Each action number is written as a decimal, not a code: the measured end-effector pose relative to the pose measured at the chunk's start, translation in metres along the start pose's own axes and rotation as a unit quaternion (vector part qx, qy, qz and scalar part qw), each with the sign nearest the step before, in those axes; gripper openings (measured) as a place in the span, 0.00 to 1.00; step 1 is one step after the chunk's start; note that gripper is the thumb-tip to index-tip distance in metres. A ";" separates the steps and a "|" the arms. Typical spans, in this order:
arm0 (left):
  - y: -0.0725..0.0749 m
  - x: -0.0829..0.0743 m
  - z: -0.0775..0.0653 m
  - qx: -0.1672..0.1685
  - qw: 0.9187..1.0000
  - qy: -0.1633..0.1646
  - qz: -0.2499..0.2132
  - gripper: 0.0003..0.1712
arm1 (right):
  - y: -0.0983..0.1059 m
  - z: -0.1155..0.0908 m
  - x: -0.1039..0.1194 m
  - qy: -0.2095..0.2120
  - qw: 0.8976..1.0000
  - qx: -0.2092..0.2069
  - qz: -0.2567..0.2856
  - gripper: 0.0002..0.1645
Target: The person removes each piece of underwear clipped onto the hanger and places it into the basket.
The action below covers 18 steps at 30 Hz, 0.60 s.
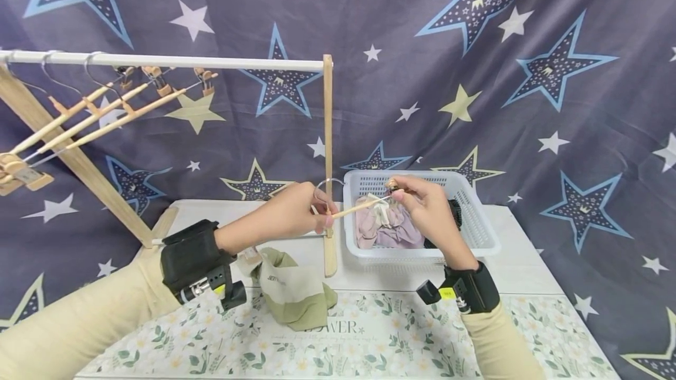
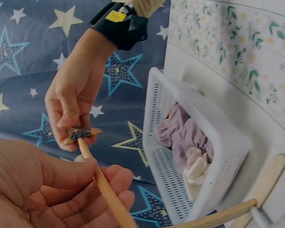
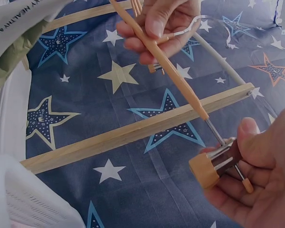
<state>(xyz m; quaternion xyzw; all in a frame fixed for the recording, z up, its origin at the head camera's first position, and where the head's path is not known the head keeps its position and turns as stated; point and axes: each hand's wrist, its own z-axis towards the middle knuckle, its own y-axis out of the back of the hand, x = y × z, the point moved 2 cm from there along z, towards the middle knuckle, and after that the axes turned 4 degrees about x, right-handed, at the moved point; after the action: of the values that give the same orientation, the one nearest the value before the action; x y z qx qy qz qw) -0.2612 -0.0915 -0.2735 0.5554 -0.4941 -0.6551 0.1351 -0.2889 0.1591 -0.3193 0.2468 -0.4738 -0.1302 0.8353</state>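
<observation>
My left hand grips a wooden clip hanger by its bar, close to the metal hook. At the hanger's right end, my right hand pinches a wooden clip between thumb and fingers. That clip sits on the thin metal rod at the bar's tip, and no cloth shows in it. Below the left hand is a green and white garment, its upper edge beside a light clip-like piece partly hidden by the wrist. Printed lettering shows on the garment in the right wrist view.
A white plastic basket holding mauve, white and dark clothes stands behind the right hand. To the left, a wooden rack with a white rail carries several clip hangers. The rack's right post rises just behind the left hand. A floral mat covers the table front.
</observation>
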 end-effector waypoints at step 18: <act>-0.017 -0.008 0.000 0.074 0.992 0.040 -0.091 0.07 | -0.007 0.022 0.001 0.028 0.995 0.092 0.015 0.16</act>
<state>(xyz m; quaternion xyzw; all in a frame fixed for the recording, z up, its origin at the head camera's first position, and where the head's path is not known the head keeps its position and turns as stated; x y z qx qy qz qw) -0.2522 -0.0775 -0.2825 0.6326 -0.4826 -0.6034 0.0534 -0.3074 0.1459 -0.3129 0.3189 -0.4637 -0.0666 0.8239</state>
